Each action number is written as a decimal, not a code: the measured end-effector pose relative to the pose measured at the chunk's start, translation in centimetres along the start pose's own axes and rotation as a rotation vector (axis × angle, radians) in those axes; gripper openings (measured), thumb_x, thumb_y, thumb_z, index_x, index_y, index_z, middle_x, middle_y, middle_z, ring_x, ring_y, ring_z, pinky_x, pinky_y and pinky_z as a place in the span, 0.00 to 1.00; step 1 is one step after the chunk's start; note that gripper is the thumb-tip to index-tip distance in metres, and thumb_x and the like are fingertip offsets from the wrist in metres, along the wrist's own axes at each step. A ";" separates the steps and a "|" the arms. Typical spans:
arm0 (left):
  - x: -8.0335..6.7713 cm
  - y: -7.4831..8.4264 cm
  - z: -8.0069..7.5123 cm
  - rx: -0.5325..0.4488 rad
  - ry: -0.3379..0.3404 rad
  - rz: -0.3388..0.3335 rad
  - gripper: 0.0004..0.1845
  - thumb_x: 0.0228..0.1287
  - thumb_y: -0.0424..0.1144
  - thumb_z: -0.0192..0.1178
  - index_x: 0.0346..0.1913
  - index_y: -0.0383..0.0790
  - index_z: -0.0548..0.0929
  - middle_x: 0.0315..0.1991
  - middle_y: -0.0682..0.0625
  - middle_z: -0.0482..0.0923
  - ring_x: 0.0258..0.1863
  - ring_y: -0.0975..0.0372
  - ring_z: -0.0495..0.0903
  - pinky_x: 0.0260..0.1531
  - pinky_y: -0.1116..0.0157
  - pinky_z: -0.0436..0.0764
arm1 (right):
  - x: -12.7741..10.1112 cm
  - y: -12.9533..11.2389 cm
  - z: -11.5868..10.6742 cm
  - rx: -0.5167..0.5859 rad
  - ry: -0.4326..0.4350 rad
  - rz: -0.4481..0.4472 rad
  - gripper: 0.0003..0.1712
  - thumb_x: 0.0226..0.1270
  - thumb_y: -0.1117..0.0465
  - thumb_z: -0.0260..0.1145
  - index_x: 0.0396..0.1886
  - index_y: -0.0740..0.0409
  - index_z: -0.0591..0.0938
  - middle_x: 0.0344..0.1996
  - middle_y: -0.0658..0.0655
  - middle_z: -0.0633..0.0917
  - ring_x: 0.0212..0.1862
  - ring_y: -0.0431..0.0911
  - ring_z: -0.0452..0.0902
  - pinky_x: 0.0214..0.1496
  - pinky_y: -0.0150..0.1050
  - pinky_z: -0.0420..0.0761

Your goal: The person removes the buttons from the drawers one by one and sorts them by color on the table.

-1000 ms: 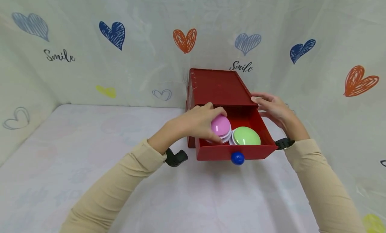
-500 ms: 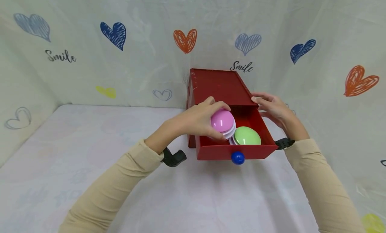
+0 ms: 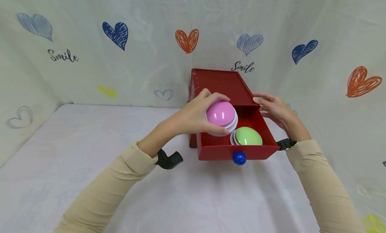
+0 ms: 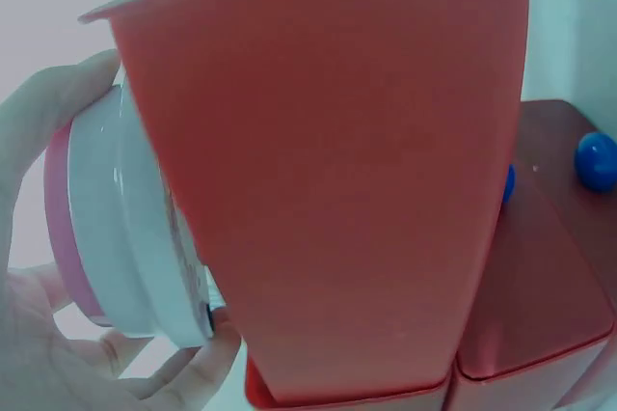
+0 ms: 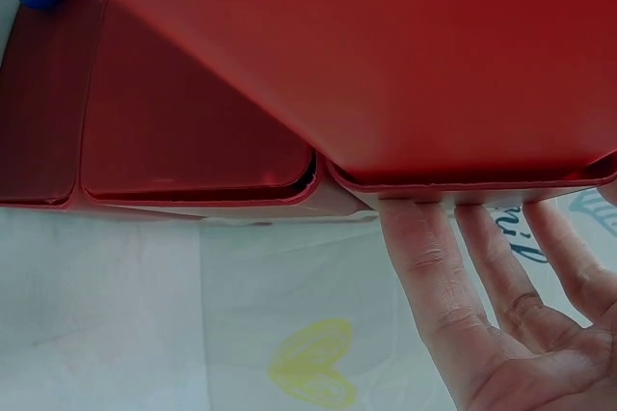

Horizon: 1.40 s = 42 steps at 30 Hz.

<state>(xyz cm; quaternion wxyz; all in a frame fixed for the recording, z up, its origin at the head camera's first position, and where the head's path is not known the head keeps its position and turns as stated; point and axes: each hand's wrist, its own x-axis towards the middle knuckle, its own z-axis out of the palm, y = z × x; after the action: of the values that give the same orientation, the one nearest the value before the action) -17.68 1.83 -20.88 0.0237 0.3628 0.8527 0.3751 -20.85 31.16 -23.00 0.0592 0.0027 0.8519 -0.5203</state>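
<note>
Item, red cabinet (image 3: 221, 82): it stands toward the back edge of the counter (image 3: 75, 152), its front facing me.

Item, drawer (image 3: 214, 154): drawn out from the cabinet's upper front toward the counter's near edge, blue knob (image 3: 239, 158) on its front. I judge it is left out so that its inside lies within reach from above.

Item, pink-topped container (image 3: 221, 113): round, white-based, over the left part of the drawer, its coloured top tilted up toward the head view. I take it to be held by its sides because the drawer's walls leave little way in from below.

Item, green-topped container (image 3: 248, 136): inside the drawer, close to its front edge, right of the pink one and free of either hand.

Item, left hand (image 3: 194, 115): comes in over the drawer's left edge, pinching the pink-topped container between thumb and bent fingers; forearm slants in from the near left.

Item, right hand (image 3: 274, 110): at the cabinet's upper right front corner, holding nothing. In the right wrist view I see its fingers (image 5: 424, 257) straight and spread, tips touching the cabinet's side, probably to steady it. That forearm reaches up from the near right.
</note>
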 end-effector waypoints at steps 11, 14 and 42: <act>-1.5 -0.5 -1.5 -0.126 0.090 -0.027 0.37 0.42 0.47 0.73 0.59 0.58 0.70 0.49 0.50 0.62 0.54 0.60 0.65 0.42 0.62 0.81 | -0.3 0.0 -0.1 0.013 -0.005 -0.016 0.37 0.65 0.43 0.56 0.69 0.51 0.60 0.50 0.41 0.75 0.47 0.37 0.77 0.48 0.31 0.79; -2.0 -0.9 -1.9 -0.137 0.097 -0.057 0.37 0.42 0.47 0.73 0.59 0.59 0.69 0.50 0.51 0.61 0.55 0.60 0.65 0.42 0.62 0.81 | -0.3 0.1 -0.1 0.016 -0.004 -0.013 0.37 0.65 0.43 0.57 0.69 0.51 0.60 0.50 0.41 0.75 0.47 0.37 0.77 0.48 0.30 0.79; -7.4 -9.1 -1.1 -0.093 0.215 -0.215 0.40 0.39 0.44 0.75 0.60 0.51 0.70 0.50 0.44 0.60 0.56 0.51 0.66 0.47 0.50 0.79 | 0.0 0.0 0.0 0.024 0.003 0.001 0.35 0.65 0.44 0.57 0.69 0.50 0.61 0.48 0.40 0.76 0.45 0.36 0.77 0.46 0.30 0.80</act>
<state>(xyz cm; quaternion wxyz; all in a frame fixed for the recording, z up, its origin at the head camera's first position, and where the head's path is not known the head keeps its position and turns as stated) -18.10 -7.71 -27.76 -0.0107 0.2257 0.8661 0.4459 -20.86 31.20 -22.98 0.0582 0.0047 0.8457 -0.5305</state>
